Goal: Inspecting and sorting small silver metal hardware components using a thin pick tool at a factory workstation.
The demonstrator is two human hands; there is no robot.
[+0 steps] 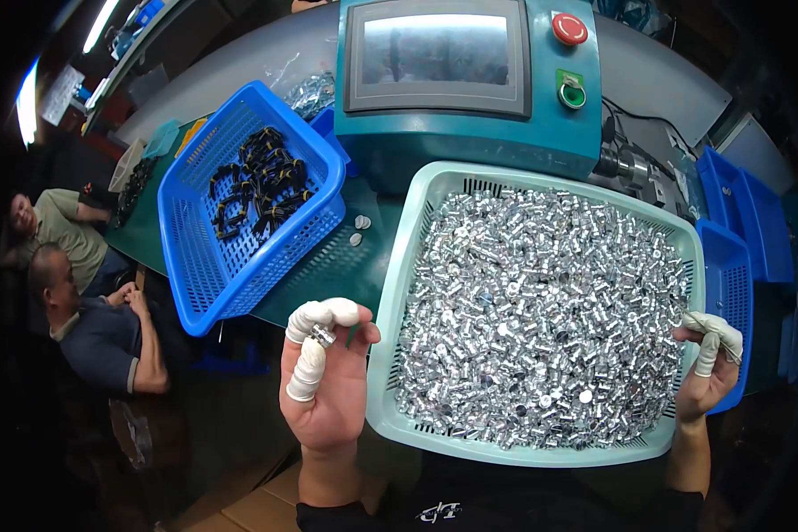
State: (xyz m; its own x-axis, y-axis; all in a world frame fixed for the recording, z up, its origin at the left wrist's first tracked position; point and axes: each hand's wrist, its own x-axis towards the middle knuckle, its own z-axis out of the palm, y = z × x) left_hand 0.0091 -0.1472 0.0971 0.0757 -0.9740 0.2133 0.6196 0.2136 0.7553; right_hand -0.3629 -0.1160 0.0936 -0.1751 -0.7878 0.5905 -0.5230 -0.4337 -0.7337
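Observation:
My left hand (328,390) is raised beside the left rim of a pale green plastic basket (383,355). White finger cots cover its thumb and some fingers, and between them it pinches a small shiny metal connector (323,335). A deep layer of similar small silvery metal connectors (541,310) fills the basket. At the right rim of the basket is my right hand (711,368), also wearing white finger cots. Its fingertips are drawn together, and whatever lies between them is too small to make out.
A teal machine with a screen (434,58), a red stop button (569,29) and a green switch stands behind the basket. On the left, a blue basket (239,293) holds black cables with yellow marks. Blue bins (727,266) stand right. Two people (89,319) sit far left.

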